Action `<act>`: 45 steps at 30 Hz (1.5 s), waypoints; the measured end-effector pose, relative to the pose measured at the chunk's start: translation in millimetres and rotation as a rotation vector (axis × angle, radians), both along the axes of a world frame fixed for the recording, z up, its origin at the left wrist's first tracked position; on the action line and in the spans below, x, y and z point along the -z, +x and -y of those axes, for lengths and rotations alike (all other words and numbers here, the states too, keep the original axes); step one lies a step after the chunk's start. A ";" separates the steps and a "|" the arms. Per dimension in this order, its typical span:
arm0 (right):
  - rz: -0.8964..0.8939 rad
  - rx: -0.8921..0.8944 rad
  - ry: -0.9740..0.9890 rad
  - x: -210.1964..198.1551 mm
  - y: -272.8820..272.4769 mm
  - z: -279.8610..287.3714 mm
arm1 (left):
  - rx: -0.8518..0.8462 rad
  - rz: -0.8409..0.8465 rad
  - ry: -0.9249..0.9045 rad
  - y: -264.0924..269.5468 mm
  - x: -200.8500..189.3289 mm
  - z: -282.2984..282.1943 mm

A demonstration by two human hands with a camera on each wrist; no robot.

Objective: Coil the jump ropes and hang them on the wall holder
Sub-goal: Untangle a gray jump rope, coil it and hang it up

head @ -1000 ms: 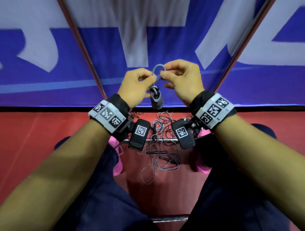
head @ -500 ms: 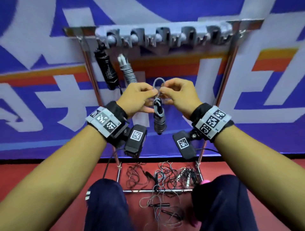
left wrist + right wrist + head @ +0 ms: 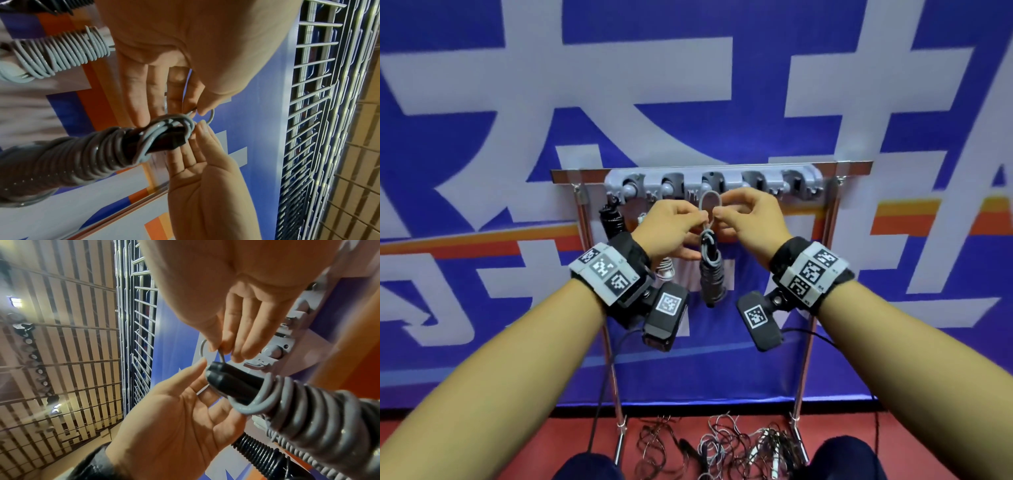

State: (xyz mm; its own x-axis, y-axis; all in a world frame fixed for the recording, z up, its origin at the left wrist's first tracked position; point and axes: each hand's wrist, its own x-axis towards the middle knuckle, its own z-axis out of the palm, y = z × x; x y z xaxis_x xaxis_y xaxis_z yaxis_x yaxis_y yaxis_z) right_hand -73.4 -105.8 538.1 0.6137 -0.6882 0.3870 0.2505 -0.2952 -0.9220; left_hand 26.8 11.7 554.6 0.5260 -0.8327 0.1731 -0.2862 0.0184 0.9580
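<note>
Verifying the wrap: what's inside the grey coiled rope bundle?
Two black cylindrical handles, side by side, ends poking out of the grey coiled jump rope. The rest is hidden under the coils.

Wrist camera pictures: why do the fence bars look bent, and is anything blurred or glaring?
Left wrist view: the wide lens bows the metal grille; the coiled grey rope smears toward the left edge. Right wrist view: a ceiling lamp flares, and the rope's nearest coils are soft. Head view: evenly lit, banner lettering slightly soft.

Three coiled jump ropes (image 3: 611,219) (image 3: 666,270) (image 3: 710,275), one wall holder (image 3: 722,174) with five clamps (image 3: 753,180).
</note>
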 end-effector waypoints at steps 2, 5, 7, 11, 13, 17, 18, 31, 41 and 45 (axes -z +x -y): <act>0.002 -0.012 0.020 -7.3 5.3 -2.0 | -0.034 0.011 -0.011 4.6 -1.9 1.8; 0.000 0.006 0.025 -13.6 18.8 -0.4 | -0.089 0.037 -0.023 12.1 -5.7 4.8; -0.016 0.038 0.002 -13.5 31.1 4.3 | -0.106 0.034 -0.026 18.1 -6.6 7.9; -0.038 0.091 0.017 -7.5 54.7 18.0 | -0.139 0.032 -0.006 36.3 -2.4 21.7; -0.050 0.108 0.033 -2.4 65.9 26.1 | -0.167 0.040 0.020 49.0 3.5 32.2; -0.088 0.173 0.024 10.7 85.5 42.0 | -0.212 0.025 0.054 66.8 16.5 54.6; -0.096 0.189 0.018 13.9 88.9 44.3 | -0.221 0.022 0.060 70.0 19.8 59.3; -0.092 0.162 0.023 36.2 87.9 51.9 | -0.267 0.147 0.053 84.4 47.9 62.4; -0.210 -0.030 0.071 41.8 37.7 15.5 | -0.120 -0.064 0.102 33.8 55.2 13.5; -0.332 -0.085 0.053 91.1 21.8 3.8 | -0.062 -0.074 0.227 11.5 104.7 5.6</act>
